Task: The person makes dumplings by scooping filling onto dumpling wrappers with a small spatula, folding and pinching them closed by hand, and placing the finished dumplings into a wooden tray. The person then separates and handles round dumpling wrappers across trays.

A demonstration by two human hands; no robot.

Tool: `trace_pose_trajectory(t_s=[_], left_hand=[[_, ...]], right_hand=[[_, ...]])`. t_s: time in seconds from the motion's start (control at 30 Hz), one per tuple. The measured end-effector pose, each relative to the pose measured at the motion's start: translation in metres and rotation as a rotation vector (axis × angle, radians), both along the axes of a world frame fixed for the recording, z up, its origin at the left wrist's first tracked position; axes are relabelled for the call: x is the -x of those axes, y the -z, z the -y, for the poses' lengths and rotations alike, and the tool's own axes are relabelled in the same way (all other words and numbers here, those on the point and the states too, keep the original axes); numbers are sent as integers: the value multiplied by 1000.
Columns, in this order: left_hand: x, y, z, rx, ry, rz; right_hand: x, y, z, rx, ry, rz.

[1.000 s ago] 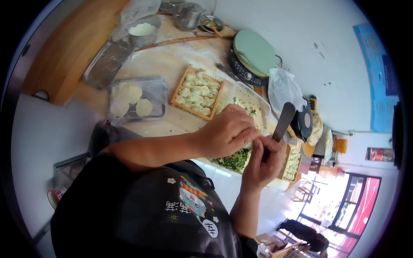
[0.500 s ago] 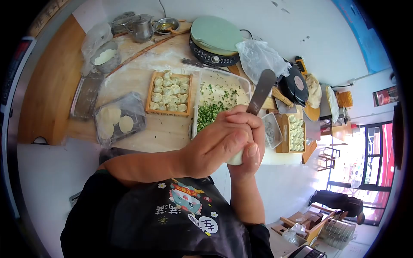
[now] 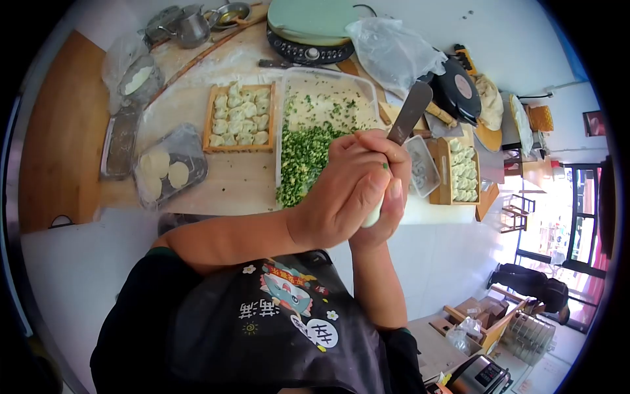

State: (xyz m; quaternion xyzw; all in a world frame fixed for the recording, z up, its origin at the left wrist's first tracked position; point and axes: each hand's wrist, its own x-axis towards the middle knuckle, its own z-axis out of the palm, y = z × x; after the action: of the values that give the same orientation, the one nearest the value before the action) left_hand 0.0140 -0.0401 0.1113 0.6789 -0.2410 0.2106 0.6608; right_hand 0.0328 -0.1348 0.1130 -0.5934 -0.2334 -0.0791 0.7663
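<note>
Both my hands are clasped together in front of my apron, over the near edge of the worktable. My left hand (image 3: 328, 200) closes round a dumpling (image 3: 373, 215); only a pale, rounded bit of its dough shows below the thumbs. My right hand (image 3: 392, 203) presses against the left. From its grip a metal filling spatula (image 3: 413, 111) points up and to the right, its handle hidden. A green speck sits near the thumbs. Just behind and left of the hands is a clear tub (image 3: 278, 138) with chopped green filling (image 3: 305, 154).
Wooden trays of dumplings (image 3: 239, 118) (image 3: 463, 174) stand left and right. Round wrappers (image 3: 154, 164) lie under plastic at left. A small clear container (image 3: 423, 167) sits by the right tray. Behind are a griddle (image 3: 312, 52) and a plastic bag (image 3: 390, 52). A person (image 3: 531, 289) stands far right.
The view has shifted, so the table things appear higher. My hands remain clasped, with thumbs closer together, and less of the dough shows. The spatula stays in the grip.
</note>
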Motion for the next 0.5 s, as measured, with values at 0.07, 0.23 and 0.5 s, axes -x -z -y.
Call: trace_pose_trajectory(t_s=[0.07,0.23,0.5], left_hand=[[-17,-1,-4,-204,-40,102],[-18,5,-7,123,262,-440],[-27,9,0,501,247,-287]], right_hand=[[-14,6,14,186,96,71],[-21,4,28,374,254,42],[-4,-1,35,500,304,194]])
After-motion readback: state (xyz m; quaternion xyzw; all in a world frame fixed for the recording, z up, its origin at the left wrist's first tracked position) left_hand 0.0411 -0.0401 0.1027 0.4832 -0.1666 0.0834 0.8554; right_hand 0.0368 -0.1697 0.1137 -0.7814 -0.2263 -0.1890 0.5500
